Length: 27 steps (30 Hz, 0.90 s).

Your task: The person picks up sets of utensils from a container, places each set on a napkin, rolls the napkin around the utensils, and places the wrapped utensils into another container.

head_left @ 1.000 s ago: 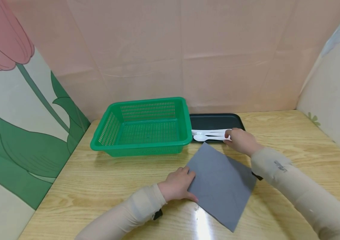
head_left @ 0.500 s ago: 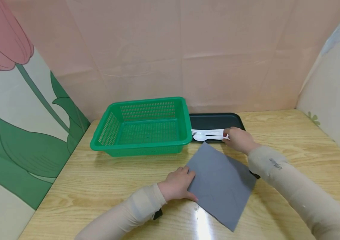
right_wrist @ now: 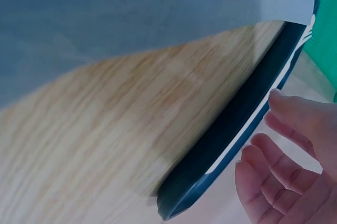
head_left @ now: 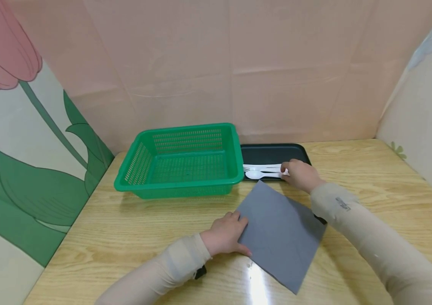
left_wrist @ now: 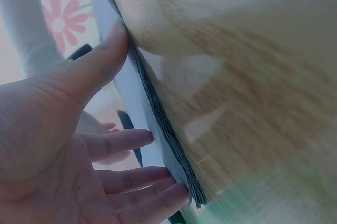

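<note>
In the head view my left hand (head_left: 226, 234) rests with spread fingers on the left edge of a square grey napkin (head_left: 278, 239). Several thin layers show along the napkin's edge (left_wrist: 166, 121) in the left wrist view. My right hand (head_left: 300, 174) is at the right ends of white plastic cutlery on a black tray (head_left: 273, 154), thumb and index finger apart around the handles. A spoon (head_left: 255, 174) lies in front, with a fork (head_left: 252, 169) behind it and another straight white piece at the back. In the right wrist view the right hand's fingers (right_wrist: 263, 176) are loosely bent.
A green plastic basket (head_left: 181, 185) with slotted sides stands left of the tray and hides its left end. Wooden tabletop (head_left: 143, 224) surrounds everything. A pink-beige sheet (head_left: 231, 84) hangs behind, with patterned panels on both sides.
My right hand has slid slightly left along the cutlery handles, and its forearm has shifted left too. The cutlery, the napkin and my left hand have stayed in place.
</note>
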Available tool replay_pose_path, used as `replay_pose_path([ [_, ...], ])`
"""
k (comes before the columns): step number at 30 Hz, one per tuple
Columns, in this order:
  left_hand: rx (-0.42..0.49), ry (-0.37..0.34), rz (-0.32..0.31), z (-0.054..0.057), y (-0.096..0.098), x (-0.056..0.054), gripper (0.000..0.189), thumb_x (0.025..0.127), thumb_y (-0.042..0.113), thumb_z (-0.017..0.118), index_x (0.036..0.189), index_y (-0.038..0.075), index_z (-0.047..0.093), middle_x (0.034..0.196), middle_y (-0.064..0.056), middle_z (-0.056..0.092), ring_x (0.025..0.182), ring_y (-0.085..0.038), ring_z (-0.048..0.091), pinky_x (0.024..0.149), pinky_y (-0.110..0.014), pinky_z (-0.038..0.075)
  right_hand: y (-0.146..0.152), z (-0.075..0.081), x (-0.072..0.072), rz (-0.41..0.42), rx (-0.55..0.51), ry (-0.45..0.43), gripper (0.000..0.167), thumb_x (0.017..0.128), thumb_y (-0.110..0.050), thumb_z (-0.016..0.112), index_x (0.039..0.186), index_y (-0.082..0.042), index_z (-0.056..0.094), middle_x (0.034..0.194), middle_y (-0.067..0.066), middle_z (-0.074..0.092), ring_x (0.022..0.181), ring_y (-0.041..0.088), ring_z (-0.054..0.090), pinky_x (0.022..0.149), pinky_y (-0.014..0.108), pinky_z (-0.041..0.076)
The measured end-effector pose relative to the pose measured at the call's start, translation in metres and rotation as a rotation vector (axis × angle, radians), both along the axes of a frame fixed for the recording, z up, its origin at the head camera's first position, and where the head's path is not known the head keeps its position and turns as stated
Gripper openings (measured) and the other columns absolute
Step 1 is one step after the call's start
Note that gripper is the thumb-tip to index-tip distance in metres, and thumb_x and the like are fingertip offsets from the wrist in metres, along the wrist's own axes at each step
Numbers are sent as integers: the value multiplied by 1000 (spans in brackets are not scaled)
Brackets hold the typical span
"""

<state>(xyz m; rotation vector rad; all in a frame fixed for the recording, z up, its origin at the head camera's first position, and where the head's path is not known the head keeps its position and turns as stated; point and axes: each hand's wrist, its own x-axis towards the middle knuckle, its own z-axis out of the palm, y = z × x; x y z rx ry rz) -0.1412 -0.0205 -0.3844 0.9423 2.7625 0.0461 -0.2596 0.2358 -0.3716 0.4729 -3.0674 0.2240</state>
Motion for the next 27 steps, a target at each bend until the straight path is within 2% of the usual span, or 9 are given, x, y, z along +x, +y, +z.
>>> replay_pose_path([
  [9, 2, 5, -7, 2, -1, 2, 68, 69, 58, 73, 115, 10, 55, 109, -7, 56, 95, -17, 54, 64, -26, 47, 0, -5, -7, 11, -12, 16, 17, 85, -16, 68, 99, -6, 66, 87, 12, 62, 75, 22, 58, 64, 38, 49],
  [13, 0, 9, -6, 1, -1, 2, 68, 69, 58, 73, 114, 10, 55, 109, -7, 56, 95, -17, 54, 64, -26, 47, -3, -7, -11, 15, -1, 18, 15, 84, -16, 69, 97, -8, 66, 87, 12, 62, 77, 23, 59, 62, 37, 48],
  [27, -1, 20, -10, 0, -1, 1, 69, 69, 60, 72, 114, 11, 55, 108, -6, 55, 93, -17, 53, 62, -26, 47, -13, -8, -16, 5, 6, -28, 12, 86, -15, 66, 97, -9, 68, 88, 9, 63, 77, 20, 57, 66, 37, 48],
])
